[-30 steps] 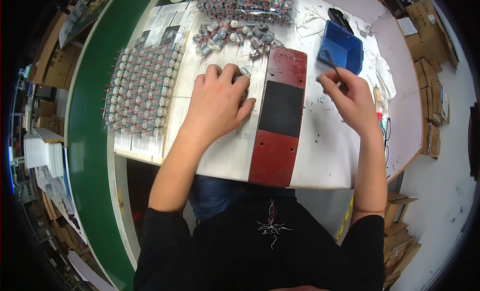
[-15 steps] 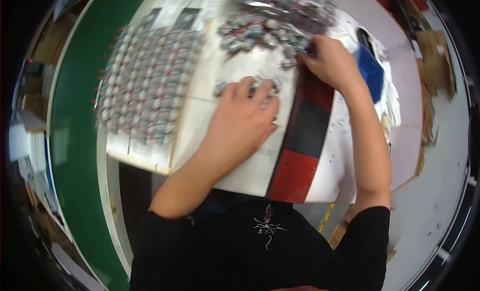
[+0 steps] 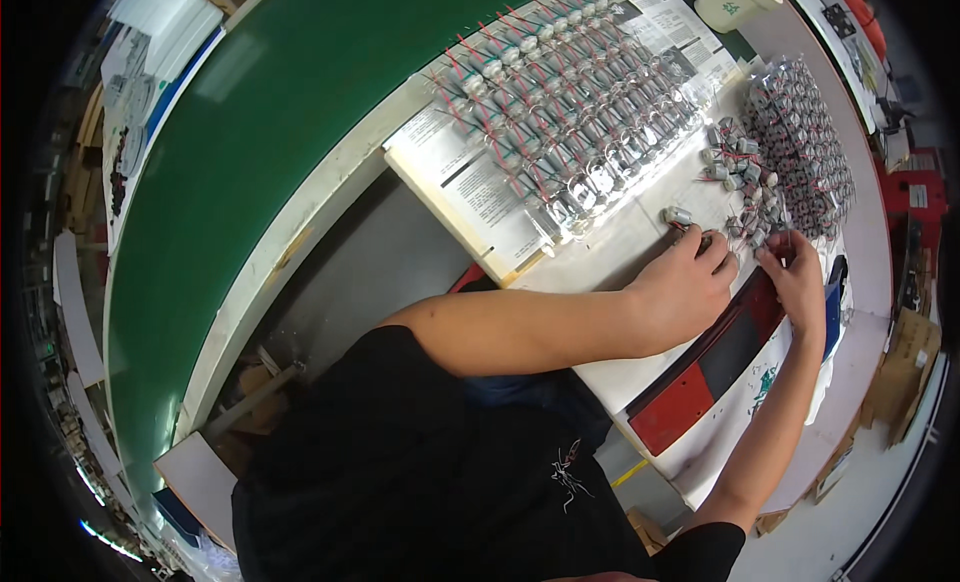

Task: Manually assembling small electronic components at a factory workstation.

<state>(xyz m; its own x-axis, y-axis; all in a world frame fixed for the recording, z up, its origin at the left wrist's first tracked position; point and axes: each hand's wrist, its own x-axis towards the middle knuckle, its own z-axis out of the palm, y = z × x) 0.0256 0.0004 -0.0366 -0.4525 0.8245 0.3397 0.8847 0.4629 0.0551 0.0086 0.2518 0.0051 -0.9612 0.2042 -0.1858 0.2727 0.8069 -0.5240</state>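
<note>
My left hand lies low over the white work surface, fingers curled down around something dark that they mostly hide. Just beyond its fingertips sits a small silver motor with thin wires. To the right, my right hand has thumb and fingers pinched together on a small motor at the near edge of a loose pile. That pile of wired motors spreads over the white surface beyond both hands. Between the hands and my body runs a red and black strip.
A tray of motors in neat rows, red and green wires sticking up, stands at the left on printed sheets. Bagged motors are stacked at the far right. A blue bin is beside my right wrist. A green belt curves along the left.
The view has swung left, so the table appears further right. My left hand's fingers are more curled than before. My right hand remains at the pile's edge.
</note>
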